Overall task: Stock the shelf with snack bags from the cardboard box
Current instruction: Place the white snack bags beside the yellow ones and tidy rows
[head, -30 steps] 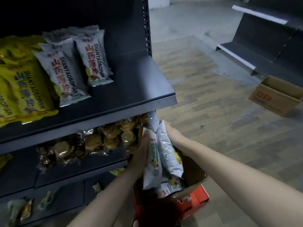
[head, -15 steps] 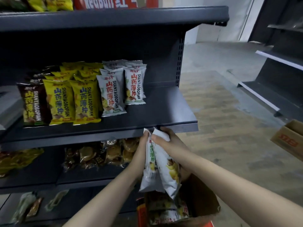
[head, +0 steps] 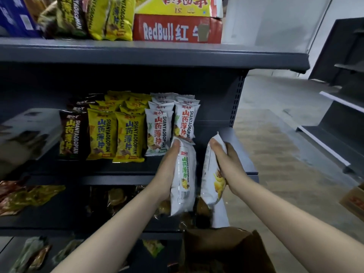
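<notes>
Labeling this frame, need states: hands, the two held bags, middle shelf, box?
left hand: closed on green-print bag
right hand: closed on second white bag
green-print bag: upright, held in front of the shelf
second white bag: upright, held, apart from the first
middle shelf: stocked left, bare at right end
cardboard box: open, below the hands
</notes>
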A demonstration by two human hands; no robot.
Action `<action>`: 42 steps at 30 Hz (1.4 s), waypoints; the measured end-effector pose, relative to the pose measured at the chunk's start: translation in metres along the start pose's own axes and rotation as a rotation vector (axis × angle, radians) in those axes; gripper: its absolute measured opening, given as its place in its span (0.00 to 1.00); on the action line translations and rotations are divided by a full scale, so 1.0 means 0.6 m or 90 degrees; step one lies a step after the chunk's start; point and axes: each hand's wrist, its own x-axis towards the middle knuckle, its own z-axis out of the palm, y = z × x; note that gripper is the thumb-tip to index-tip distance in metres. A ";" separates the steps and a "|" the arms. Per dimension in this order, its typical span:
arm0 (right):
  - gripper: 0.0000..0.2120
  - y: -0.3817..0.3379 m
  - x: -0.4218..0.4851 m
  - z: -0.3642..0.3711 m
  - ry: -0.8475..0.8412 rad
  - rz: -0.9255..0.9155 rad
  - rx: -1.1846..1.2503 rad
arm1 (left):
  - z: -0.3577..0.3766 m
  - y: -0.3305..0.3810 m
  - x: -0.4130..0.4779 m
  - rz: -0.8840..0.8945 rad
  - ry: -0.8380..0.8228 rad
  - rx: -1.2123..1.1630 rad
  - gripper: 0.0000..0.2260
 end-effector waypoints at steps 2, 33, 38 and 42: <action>0.17 -0.013 0.020 0.012 0.013 -0.022 -0.008 | -0.019 0.016 0.007 0.020 0.024 0.005 0.35; 0.36 -0.023 0.291 0.262 0.378 -0.099 -0.357 | -0.199 0.144 0.073 0.122 -0.014 -0.100 0.25; 0.40 -0.025 0.295 0.260 0.327 -0.075 -0.357 | -0.193 0.148 0.083 0.130 -0.019 -0.091 0.25; 0.43 -0.014 0.263 0.232 0.235 -0.108 -0.353 | -0.195 0.142 0.087 0.135 0.012 -0.056 0.29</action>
